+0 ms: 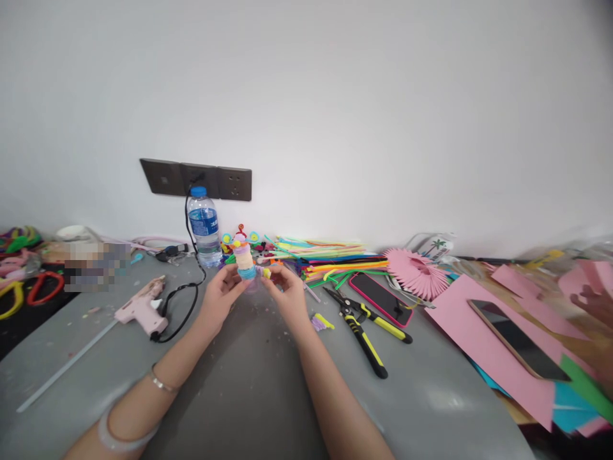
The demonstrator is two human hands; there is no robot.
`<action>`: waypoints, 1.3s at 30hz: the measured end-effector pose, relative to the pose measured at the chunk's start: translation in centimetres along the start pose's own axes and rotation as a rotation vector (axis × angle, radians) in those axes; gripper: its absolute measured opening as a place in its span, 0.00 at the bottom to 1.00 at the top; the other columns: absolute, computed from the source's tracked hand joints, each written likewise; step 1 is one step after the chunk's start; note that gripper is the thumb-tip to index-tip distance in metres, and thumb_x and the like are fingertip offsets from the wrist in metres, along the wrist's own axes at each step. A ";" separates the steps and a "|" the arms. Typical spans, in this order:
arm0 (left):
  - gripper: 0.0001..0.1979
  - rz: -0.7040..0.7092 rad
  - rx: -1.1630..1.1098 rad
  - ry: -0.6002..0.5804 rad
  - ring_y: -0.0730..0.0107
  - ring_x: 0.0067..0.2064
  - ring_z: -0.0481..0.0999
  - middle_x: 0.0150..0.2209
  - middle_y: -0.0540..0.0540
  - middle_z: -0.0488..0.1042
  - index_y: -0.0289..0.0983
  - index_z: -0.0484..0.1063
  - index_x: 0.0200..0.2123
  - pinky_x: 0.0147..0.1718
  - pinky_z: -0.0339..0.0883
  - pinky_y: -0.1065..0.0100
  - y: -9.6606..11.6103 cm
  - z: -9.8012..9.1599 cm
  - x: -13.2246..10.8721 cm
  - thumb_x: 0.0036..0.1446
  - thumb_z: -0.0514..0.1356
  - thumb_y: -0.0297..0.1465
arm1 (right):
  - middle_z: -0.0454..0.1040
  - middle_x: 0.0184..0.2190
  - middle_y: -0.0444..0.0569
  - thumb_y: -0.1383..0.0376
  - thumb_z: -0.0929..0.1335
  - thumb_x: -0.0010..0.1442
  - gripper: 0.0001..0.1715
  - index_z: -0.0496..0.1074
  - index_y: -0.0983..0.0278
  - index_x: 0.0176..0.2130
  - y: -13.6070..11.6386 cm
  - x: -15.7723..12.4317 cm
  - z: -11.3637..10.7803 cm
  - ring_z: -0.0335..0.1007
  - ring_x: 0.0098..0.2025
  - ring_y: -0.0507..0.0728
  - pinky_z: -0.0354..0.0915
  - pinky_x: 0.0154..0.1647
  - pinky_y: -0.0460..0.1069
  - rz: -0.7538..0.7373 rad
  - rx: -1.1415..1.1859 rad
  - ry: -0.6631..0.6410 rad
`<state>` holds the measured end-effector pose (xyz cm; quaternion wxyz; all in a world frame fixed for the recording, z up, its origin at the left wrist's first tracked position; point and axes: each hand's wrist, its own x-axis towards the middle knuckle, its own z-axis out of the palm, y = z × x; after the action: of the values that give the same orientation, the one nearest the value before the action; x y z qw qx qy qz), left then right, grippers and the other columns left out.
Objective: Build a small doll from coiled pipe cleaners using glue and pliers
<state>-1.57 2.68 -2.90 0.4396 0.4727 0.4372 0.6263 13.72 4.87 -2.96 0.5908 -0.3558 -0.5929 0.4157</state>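
Two near-closed hands — fuzzy figure, yellow-lilac piece

Left hand grips a fuzzy figure near its blue band. Right hand pinches a yellow tuft at the figure's side. Lilac-yellow curl lies just right of right hand; pliers farther right, pink-edged phone beyond. Pipe cleaners heaped behind right hand. Glue gun left of left hand; bottle upright behind it.

a craft workspace; glue gun, pliers, coloured pipe cleaners and pink paper show it
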 end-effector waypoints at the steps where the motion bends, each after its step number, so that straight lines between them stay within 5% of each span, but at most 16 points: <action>1: 0.19 0.005 0.005 0.002 0.61 0.44 0.78 0.44 0.43 0.79 0.37 0.73 0.43 0.45 0.71 0.62 0.0 0.0 0.0 0.46 0.70 0.36 | 0.78 0.33 0.48 0.64 0.71 0.54 0.08 0.77 0.63 0.37 0.0 0.0 0.0 0.70 0.33 0.55 0.65 0.35 0.49 0.002 0.000 0.001; 14: 0.16 0.088 0.045 -0.016 0.62 0.40 0.78 0.38 0.44 0.79 0.37 0.72 0.38 0.42 0.72 0.63 0.1 -0.1 0.1 0.47 0.70 0.36 | 0.76 0.31 0.46 0.67 0.71 0.54 0.02 0.75 0.62 0.33 -1.0 -0.1 0.1 0.68 0.33 0.55 0.64 0.35 0.49 -0.149 -0.125 0.015; 24: 0.15 0.086 0.025 -0.022 0.64 0.38 0.78 0.34 0.47 0.78 0.37 0.72 0.36 0.40 0.72 0.64 0.5 -0.3 0.1 0.47 0.70 0.36 | 0.77 0.36 0.49 0.65 0.71 0.55 0.07 0.76 0.61 0.38 -0.7 -0.3 0.0 0.70 0.37 0.56 0.64 0.35 0.49 -0.187 -0.158 -0.059; 39: 0.19 0.103 0.072 -0.021 0.61 0.38 0.79 0.35 0.45 0.79 0.37 0.72 0.38 0.40 0.73 0.61 0.3 -0.4 0.1 0.44 0.71 0.38 | 0.79 0.37 0.49 0.67 0.71 0.55 0.10 0.77 0.62 0.40 -0.7 -0.3 0.0 0.70 0.37 0.56 0.65 0.38 0.50 -0.127 -0.136 -0.068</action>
<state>-1.99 2.66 -2.68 0.3939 0.5167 0.4300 0.6268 13.76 4.29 -2.51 0.5698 -0.3427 -0.6609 0.3480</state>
